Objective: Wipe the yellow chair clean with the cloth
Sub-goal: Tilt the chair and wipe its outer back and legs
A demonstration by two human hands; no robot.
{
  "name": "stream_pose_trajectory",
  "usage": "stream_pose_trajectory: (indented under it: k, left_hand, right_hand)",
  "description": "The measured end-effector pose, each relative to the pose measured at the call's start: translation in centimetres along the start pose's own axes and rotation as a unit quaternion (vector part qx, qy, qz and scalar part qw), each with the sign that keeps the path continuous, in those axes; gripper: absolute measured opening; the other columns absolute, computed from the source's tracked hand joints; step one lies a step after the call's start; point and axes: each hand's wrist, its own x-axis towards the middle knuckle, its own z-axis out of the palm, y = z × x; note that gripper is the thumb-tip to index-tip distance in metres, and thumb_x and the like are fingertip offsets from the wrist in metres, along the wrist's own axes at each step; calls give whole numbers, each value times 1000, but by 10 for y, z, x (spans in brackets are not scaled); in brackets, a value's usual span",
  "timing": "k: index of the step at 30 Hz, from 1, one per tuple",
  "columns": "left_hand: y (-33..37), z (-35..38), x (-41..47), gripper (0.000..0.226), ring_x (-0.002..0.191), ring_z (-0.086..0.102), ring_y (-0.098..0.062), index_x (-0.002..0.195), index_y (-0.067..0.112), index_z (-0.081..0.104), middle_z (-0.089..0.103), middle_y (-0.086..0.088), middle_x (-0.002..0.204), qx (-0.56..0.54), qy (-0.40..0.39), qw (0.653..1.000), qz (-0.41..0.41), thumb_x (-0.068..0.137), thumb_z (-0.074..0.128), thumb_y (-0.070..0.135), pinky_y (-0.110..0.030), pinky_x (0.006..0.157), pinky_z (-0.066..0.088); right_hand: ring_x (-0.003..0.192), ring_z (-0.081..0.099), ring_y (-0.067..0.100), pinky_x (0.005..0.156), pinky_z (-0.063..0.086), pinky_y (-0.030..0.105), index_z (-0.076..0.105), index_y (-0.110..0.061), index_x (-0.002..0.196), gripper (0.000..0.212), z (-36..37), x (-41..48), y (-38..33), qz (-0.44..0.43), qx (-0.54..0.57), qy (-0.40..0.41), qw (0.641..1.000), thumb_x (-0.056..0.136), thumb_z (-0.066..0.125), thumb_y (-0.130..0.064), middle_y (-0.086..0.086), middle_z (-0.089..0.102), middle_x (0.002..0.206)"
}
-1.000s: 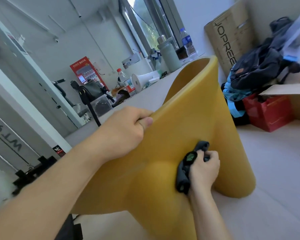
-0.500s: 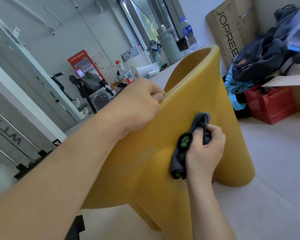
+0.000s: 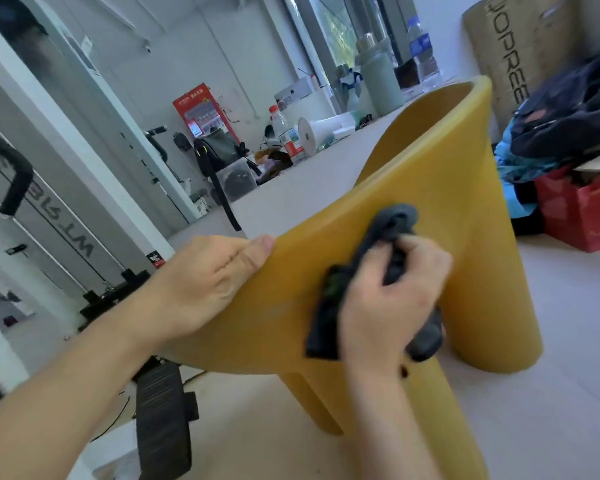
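Observation:
The yellow chair point(image 3: 440, 174) fills the middle of the head view, its curved outer wall and thick legs facing me. My left hand point(image 3: 208, 282) grips the chair's upper rim, thumb on the outside and fingers hidden behind the edge. My right hand point(image 3: 392, 299) holds a bunched dark grey cloth point(image 3: 392, 226) and presses it against the chair's outer wall, below the rim. Part of the cloth hangs down on both sides of that hand.
A red box point(image 3: 582, 216) with dark bags point(image 3: 568, 112) piled on it stands at the right, beside a tall cardboard box point(image 3: 513, 50). Bottles point(image 3: 284, 133), a white roll point(image 3: 312, 135) and a backpack point(image 3: 219, 150) sit behind. Black equipment point(image 3: 163, 407) lies on the floor at lower left.
My right hand has carried the cloth upward along the chair's outer wall. My left hand has kept its grip on the rim while the view shifted.

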Motion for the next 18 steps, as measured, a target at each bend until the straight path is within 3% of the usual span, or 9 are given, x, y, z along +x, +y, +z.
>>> stream_pose_trajectory:
  k: [2,4,6,9,12,14,16,18]
  left_hand:
    - [6,0,2,85,61,55,-35,67,4,55,56,-19,63,13,40,999,26,81,21,81,-54,63,46]
    - [16,0,-1,81,64,56,-32,68,9,57,59,-12,62,33,58,997,46,80,20,80,-51,63,46]
    - [31,3,-4,73,66,56,-29,69,8,53,56,-11,61,56,69,994,64,86,21,70,-46,65,45]
    - [69,9,9,51,63,53,-19,70,17,50,51,-1,61,37,56,992,102,97,29,55,-39,63,42]
    - [99,10,33,40,69,59,-20,84,18,58,60,-3,72,10,10,995,103,100,32,45,-43,68,50]
    - [108,9,41,41,64,54,-18,79,15,56,55,-1,66,-8,6,995,98,100,35,43,-38,67,49]
    - [108,9,45,41,75,62,-22,85,11,63,65,-4,75,-50,-7,993,104,99,39,42,-41,78,51]
    - [105,8,46,38,76,62,-15,80,16,65,68,7,74,-68,-9,992,109,101,40,35,-40,75,49]
  right_hand:
    - [87,52,29,81,45,35,58,-9,93,5,4,-43,-33,-61,27,-49,997,88,58,-12,7,50,97]
    - [87,52,31,81,45,38,59,-12,93,6,2,-56,-50,-106,37,-82,990,87,59,-13,11,52,98]
    - [86,52,28,83,44,36,61,-6,90,7,-5,-19,-42,-126,41,-41,990,87,57,-12,14,55,91]
    - [77,47,9,75,35,10,57,-7,87,7,-16,71,-19,-27,11,22,999,91,54,-13,6,51,83]
    - [68,46,2,67,36,8,48,-14,88,8,-26,111,-18,87,8,-22,996,95,53,-16,5,52,88]
    - [76,47,11,73,39,17,49,-18,88,7,-29,78,-35,39,17,3,999,93,54,-16,5,49,92]
    - [84,50,19,78,41,25,56,-18,92,2,-27,38,-58,-37,41,6,998,91,56,-16,0,46,93]
    - [85,51,18,77,41,22,60,-17,95,5,-26,37,-64,-80,43,-1,996,91,57,-15,2,49,94]
